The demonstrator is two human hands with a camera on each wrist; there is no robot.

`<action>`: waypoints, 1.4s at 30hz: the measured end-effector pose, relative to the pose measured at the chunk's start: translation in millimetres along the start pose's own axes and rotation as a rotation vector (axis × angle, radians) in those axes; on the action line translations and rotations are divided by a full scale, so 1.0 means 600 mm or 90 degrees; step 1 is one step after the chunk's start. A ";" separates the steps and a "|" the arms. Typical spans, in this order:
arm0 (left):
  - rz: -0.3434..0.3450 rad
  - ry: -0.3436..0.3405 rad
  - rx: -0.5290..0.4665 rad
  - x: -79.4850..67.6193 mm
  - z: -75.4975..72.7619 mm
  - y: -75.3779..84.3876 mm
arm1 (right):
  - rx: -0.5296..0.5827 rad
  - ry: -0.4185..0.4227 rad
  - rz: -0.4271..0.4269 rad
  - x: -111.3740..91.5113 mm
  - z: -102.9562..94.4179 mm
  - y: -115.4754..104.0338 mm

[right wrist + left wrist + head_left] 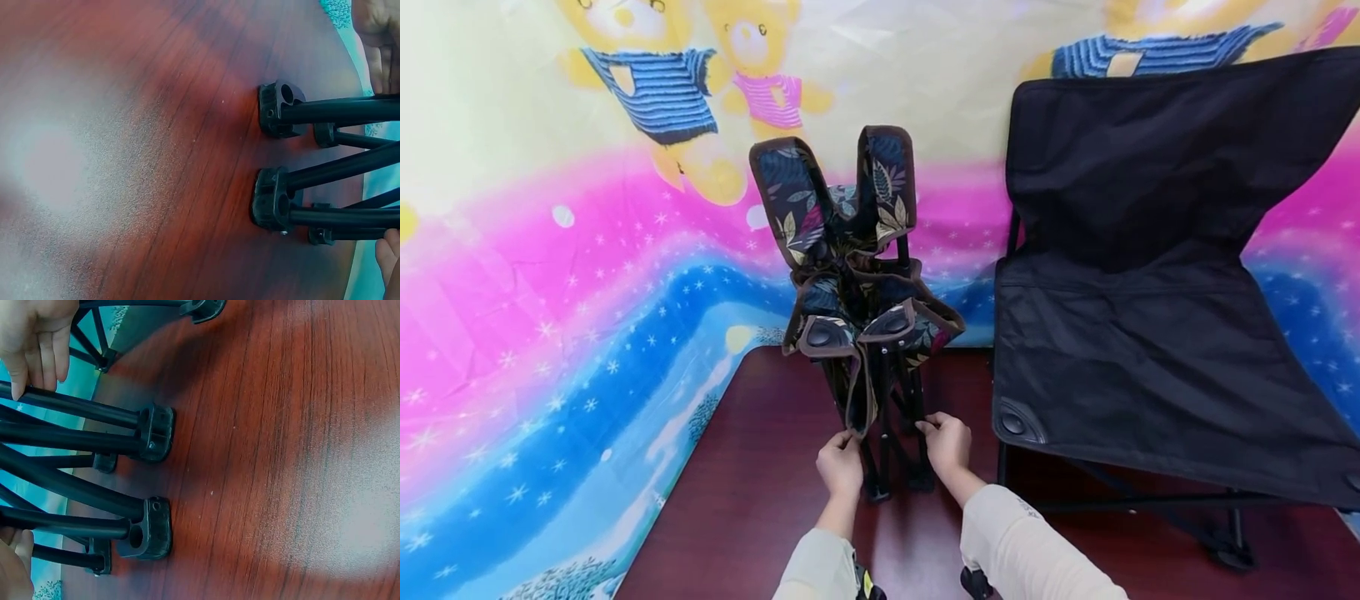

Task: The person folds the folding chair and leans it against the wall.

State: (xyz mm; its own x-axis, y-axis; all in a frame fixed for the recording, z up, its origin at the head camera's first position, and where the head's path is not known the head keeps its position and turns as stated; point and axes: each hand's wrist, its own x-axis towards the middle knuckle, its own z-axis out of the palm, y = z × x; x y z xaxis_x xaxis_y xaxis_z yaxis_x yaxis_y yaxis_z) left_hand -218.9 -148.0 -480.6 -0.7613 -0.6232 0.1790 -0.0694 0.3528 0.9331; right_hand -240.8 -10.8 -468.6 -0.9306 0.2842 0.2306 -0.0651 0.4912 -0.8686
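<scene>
A partly folded camping chair (895, 287) in dark leaf-print fabric stands upright on the table, its seat and back bunched together. Its black tube legs (75, 481) are gathered close, with plastic feet (272, 200) on the wood. My left hand (841, 463) pinches the front left side, where the fabric's lower corner meets a leg. On the other side, my right hand (947, 443) holds a right leg between thumb and fingers. Both hands show only partly in the wrist views.
An opened black folding chair (1135, 350) stands close on the right. The dark red wooden table (722, 500) lies beneath both chairs. Behind them hangs a cartoon-bear backdrop (587, 217).
</scene>
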 end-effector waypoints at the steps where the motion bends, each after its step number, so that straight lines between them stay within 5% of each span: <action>1: 0.002 0.002 0.002 0.000 0.001 0.002 | 0.001 0.000 0.003 0.001 0.000 0.000; 11: -0.008 -0.004 0.017 0.007 0.014 0.010 | -0.012 -0.003 0.007 0.013 -0.003 0.003; 21: -0.071 -0.029 -0.021 0.021 0.017 0.014 | 0.014 0.022 0.032 0.020 0.000 -0.001; 28: -0.048 -0.023 0.029 0.031 0.017 0.021 | 0.026 -0.007 0.035 0.024 0.003 -0.004; 42: -0.077 -0.026 0.057 0.042 0.023 0.031 | 0.032 -0.058 0.028 0.032 0.011 -0.011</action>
State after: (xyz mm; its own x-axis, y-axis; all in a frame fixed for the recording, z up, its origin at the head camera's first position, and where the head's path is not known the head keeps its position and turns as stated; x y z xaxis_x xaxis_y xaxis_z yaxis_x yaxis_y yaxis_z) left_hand -247.9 -147.5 -463.0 -0.7690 -0.6370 0.0530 -0.2179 0.3392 0.9151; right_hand -260.5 -13.7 -461.4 -0.9617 0.2274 0.1529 -0.0393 0.4379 -0.8982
